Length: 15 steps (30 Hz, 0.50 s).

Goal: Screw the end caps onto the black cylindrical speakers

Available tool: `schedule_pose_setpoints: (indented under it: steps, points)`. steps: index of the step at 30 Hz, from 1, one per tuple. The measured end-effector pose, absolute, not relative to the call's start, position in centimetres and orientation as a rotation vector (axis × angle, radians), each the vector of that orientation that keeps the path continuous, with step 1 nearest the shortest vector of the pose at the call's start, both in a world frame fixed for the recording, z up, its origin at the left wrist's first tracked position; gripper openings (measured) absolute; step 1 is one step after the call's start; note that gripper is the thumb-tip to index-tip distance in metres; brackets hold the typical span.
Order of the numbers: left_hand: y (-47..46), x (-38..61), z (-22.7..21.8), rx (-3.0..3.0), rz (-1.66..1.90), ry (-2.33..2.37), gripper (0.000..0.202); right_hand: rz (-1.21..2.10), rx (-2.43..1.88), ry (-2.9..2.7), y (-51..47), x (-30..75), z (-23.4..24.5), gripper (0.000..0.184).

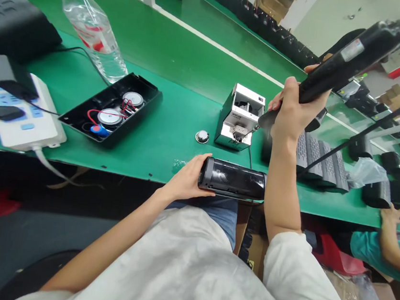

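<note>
My left hand (191, 180) grips the left end of a black speaker housing (236, 178) with perforated panels, lying at the table's near edge. Raised on the right, my right hand (295, 105) is wrapped round a black electric screwdriver (344, 55). Its bit points down and left at the front of a silver and black screw feeder (241, 118); whether the tip touches a screw cannot be made out. A small round metal part (202, 136) sits on the green mat just left of the feeder.
An open black case (147, 88) with two wired speaker drivers lies left, near a white power strip (31, 123) and a water bottle (94, 29). Grey-black speaker housings (323, 159) stand in a row at right. A co-worker's hand (391, 215) is at far right.
</note>
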State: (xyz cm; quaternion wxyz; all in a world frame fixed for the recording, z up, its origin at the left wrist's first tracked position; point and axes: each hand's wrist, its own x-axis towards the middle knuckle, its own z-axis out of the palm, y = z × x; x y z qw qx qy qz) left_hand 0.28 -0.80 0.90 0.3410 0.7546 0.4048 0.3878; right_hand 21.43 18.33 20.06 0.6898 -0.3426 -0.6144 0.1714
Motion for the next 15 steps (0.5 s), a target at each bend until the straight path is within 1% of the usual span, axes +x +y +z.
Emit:
schedule_pose_setpoints:
  steps: [2,3,4,8,11,13,14,15]
  points:
    - [-0.8,0.4,0.9,1.950,1.017,1.060,0.125,0.438,-0.778,-1.357,17.8,21.3,19.7,0.068]
    - [-0.8,0.5,0.8,1.946,1.023,1.063,0.126,0.471,-0.779,-1.354,17.2,21.2,19.7,0.069]
    - [-0.7,0.5,0.7,1.946,1.030,1.065,0.126,0.499,-0.775,-1.355,16.4,21.2,19.9,0.066]
    - [-0.6,0.8,0.3,1.976,1.055,1.053,0.133,0.557,-0.651,-1.330,11.0,21.0,22.3,0.034]
    - [-0.5,0.8,0.0,1.991,1.066,1.029,0.143,0.558,-0.550,-1.317,6.2,20.2,24.7,0.022]
    - [-0.4,0.8,-0.1,2.002,1.070,0.996,0.149,0.564,-0.562,-1.296,3.2,19.3,25.7,0.011]
    - [-0.4,0.8,-0.1,2.006,1.075,0.976,0.151,0.580,-0.573,-1.271,1.8,18.7,26.0,0.011]
    - [-0.4,0.8,0.0,2.010,1.081,0.956,0.152,0.606,-0.575,-1.244,0.6,18.1,26.2,0.018]
